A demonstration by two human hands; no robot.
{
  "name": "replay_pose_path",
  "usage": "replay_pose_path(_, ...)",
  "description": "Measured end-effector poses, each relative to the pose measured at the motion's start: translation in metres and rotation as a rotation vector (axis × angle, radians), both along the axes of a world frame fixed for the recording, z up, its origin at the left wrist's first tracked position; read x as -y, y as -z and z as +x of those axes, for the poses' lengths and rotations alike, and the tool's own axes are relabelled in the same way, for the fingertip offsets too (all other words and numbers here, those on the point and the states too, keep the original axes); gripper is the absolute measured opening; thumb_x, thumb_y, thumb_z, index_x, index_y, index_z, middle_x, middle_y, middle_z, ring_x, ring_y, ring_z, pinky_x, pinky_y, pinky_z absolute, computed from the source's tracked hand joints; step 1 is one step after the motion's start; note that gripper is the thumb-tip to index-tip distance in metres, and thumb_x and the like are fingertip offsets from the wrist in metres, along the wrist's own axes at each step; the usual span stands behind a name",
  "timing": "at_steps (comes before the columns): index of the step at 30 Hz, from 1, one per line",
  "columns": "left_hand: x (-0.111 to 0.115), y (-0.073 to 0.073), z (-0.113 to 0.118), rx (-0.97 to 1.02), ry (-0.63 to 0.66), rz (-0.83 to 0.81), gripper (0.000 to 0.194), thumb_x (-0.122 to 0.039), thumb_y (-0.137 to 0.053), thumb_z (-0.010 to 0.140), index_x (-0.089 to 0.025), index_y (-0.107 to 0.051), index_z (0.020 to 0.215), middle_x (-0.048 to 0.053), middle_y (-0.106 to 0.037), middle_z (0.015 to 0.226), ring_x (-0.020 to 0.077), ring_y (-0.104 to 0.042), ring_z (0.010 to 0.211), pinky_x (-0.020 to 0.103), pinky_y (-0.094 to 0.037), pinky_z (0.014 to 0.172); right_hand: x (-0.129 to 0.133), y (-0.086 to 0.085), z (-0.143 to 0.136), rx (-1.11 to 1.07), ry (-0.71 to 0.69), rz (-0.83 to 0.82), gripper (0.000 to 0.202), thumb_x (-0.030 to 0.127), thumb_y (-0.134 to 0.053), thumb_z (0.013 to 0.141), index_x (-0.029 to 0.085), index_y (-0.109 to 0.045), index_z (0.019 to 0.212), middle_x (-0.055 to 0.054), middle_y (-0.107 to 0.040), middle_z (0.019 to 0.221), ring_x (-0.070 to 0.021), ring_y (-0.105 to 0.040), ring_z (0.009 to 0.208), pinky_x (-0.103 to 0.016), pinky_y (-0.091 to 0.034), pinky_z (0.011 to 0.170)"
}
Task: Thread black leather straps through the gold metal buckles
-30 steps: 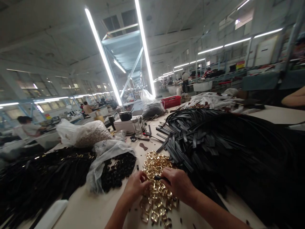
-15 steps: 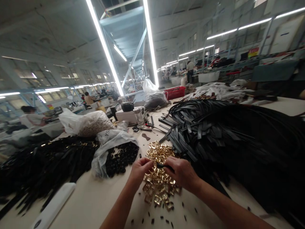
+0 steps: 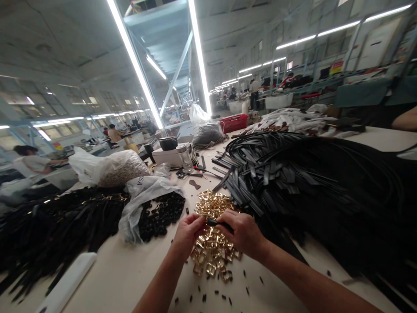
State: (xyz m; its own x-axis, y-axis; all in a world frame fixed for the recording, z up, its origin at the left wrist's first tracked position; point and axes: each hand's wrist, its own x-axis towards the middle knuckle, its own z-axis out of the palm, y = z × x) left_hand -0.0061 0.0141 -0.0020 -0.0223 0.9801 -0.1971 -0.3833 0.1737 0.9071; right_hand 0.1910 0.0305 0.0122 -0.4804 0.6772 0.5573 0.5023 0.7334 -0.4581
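Observation:
Over a heap of gold buckles (image 3: 213,256), my two hands meet at a black strap (image 3: 212,222). My right hand (image 3: 243,230) is closed around the strap, whose end points left. The fingertips of my left hand (image 3: 189,230) are pinched together at that end; what they hold is too small to make out. Small black pieces (image 3: 204,298) lie scattered on the table below the buckles. A large pile of black straps (image 3: 276,174) fills the right side.
Left of the buckles, a plastic bag (image 3: 130,217) lies open with black loops (image 3: 161,217). Further left are finished-looking black straps (image 3: 65,217) and a white device (image 3: 70,282). A glass jar (image 3: 185,157) and red basket (image 3: 233,123) stand behind. A person's arm (image 3: 405,119) shows at right.
The view has shifted slightly, moving the scene left. The strap end now sits closer to my left fingertips, with more of it visible. An arm has appeared at the right edge.

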Motion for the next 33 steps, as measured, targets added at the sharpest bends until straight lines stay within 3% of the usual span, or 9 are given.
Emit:
replay_pose_path(6, 0.002, -0.003, 0.002, -0.158, -0.053, 0.051, 0.029, -0.034, -0.082, 0.061, -0.013, -0.068, 0.075, 0.002, -0.066, 0.068, 0.0117, -0.061, 0.059, 0.021, -0.046, 0.056, 0.001, 0.000, -0.001, 0.003, 0.027, -0.019, 0.009, 0.025, -0.055, 0.087, 0.020, -0.060, 0.081, -0.001, -0.063, 0.076, -0.0135, -0.060, 0.070, -0.022, -0.039, 0.064)
replay_pose_path(11, 0.001, -0.006, -0.004, -0.443, -0.048, 0.126, 0.030, -0.039, -0.076, 0.066, -0.014, -0.072, 0.082, 0.000, -0.063, 0.062, 0.0097, -0.051, 0.052, 0.022, -0.042, 0.053, -0.002, -0.003, 0.001, 0.028, 0.071, -0.028, 0.008, 0.024, -0.055, 0.087, 0.020, -0.060, 0.081, -0.001, -0.064, 0.079, -0.0141, -0.061, 0.072, -0.023, -0.038, 0.065)
replay_pose_path(17, 0.001, -0.005, -0.011, -0.827, -0.024, 0.253, 0.022, -0.039, -0.068, 0.072, -0.017, -0.069, 0.075, 0.001, -0.064, 0.067, 0.0141, -0.054, 0.062, 0.024, -0.041, 0.058, -0.003, 0.003, -0.001, 0.141, 0.066, -0.039, 0.009, 0.026, -0.057, 0.087, 0.020, -0.059, 0.081, 0.000, -0.063, 0.079, -0.0144, -0.059, 0.071, -0.023, -0.036, 0.062)
replay_pose_path(19, 0.001, -0.004, -0.011, -0.731, -0.012, 0.221, 0.022, -0.038, -0.070, 0.072, -0.016, -0.068, 0.075, 0.001, -0.064, 0.067, 0.0135, -0.054, 0.062, 0.023, -0.042, 0.059, -0.003, 0.004, -0.001, 0.161, 0.075, -0.059, 0.008, 0.026, -0.058, 0.086, 0.020, -0.059, 0.081, 0.000, -0.063, 0.079, -0.0145, -0.059, 0.072, -0.024, -0.035, 0.062)
replay_pose_path(25, 0.000, -0.002, -0.005, -0.121, -0.007, 0.030, 0.028, -0.035, -0.080, 0.064, -0.014, -0.064, 0.074, 0.005, -0.070, 0.080, 0.0149, -0.065, 0.073, 0.024, -0.050, 0.070, -0.002, 0.004, -0.001, 0.188, 0.003, -0.058, 0.005, 0.023, -0.062, 0.082, 0.020, -0.059, 0.079, 0.001, -0.063, 0.078, -0.0144, -0.059, 0.072, -0.023, -0.036, 0.062)
replay_pose_path(30, 0.000, -0.002, -0.004, 0.103, 0.035, -0.048, 0.028, -0.028, -0.083, 0.062, -0.014, -0.062, 0.074, 0.006, -0.070, 0.079, 0.0172, -0.068, 0.073, 0.026, -0.055, 0.069, 0.000, 0.004, -0.003, 0.150, -0.057, -0.060, 0.005, 0.023, -0.063, 0.081, 0.020, -0.059, 0.080, 0.001, -0.063, 0.076, -0.0136, -0.058, 0.070, -0.022, -0.037, 0.061)
replay_pose_path(33, -0.002, 0.002, -0.007, 0.184, 0.028, -0.083, 0.028, -0.024, -0.084, 0.062, -0.014, -0.063, 0.077, 0.003, -0.068, 0.078, 0.0117, -0.067, 0.068, 0.018, -0.054, 0.061, 0.001, 0.004, -0.003, 0.100, -0.068, -0.071, 0.004, 0.022, -0.062, 0.082, 0.020, -0.059, 0.080, 0.000, -0.063, 0.077, -0.0137, -0.058, 0.071, -0.022, -0.038, 0.063)
